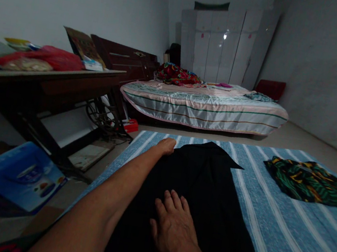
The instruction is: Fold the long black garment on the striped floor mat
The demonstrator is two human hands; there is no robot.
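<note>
A black garment [211, 196] is laid out on the blue striped sheet [260, 191], from the near edge toward the far one. Its far left corner is clamped in the curled left hand [166, 146]. The right hand [173, 227] is laid flat on its nearer middle, fingers extended, with nothing gripped. A green patterned cloth [313, 183] is placed apart, to the right.

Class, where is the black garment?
In the head view, the black garment lies lower centre on the striped sheet, under the right hand, left of the patterned cloth.
</note>
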